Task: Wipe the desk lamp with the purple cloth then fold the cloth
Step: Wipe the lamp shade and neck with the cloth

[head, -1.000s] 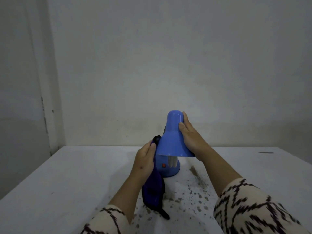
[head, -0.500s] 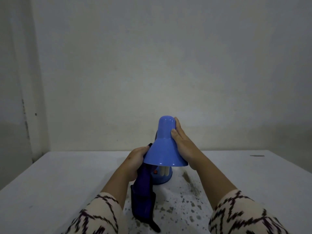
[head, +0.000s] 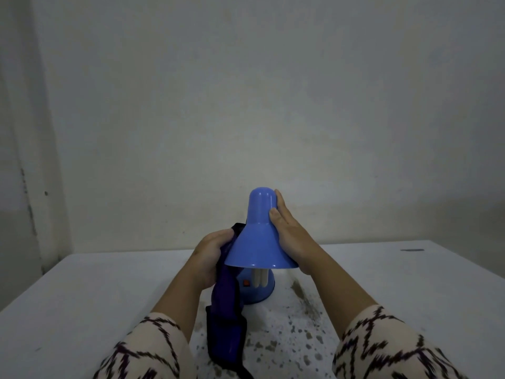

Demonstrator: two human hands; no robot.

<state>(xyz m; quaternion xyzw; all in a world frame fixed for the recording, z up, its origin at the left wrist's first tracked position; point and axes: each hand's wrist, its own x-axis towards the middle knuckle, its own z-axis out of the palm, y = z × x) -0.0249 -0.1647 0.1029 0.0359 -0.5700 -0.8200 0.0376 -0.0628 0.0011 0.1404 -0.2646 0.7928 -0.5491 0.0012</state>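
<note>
Clearly mid-wipe, judging from how things lie. Small blue plastic desk lamp [head: 259, 242] upright on the white speckled worktop [head: 109, 291], round base [head: 259, 292] down, cone shade [head: 258, 246] tilted toward the camera. Right hand [head: 292, 239] laid flat against the right flank of the shade, fingers straight and together, thumb on the front; probably there as a brace, to stop the light lamp from turning or sliding under the rubbing. Left hand [head: 211, 255] curled round the bunched dark purple cloth [head: 226, 318], pressing it to the left edge of the shade, near the neck. Loose end of the cloth hanging down beside the base to the worktop, a sign of a grip on only one part of the fabric. White bulb tubes [head: 259, 279] visible under the rim, small red switch [head: 246, 282] on the base just beside them. Hard to tell how much of the shade is already cleaned: no dust line visible in such dim light. Neck of the lamp hidden behind shade and cloth; left fingertips buried in the fabric; lower tip of the cloth cut off by the bottom edge. Both patterned cream sleeves [head: 388, 348] blurred and cropped. Dark specks and a brownish smear [head: 303, 296] on the worktop near the base; whether dirt or worn paint, impossible to say. Folding not yet begun.
</note>
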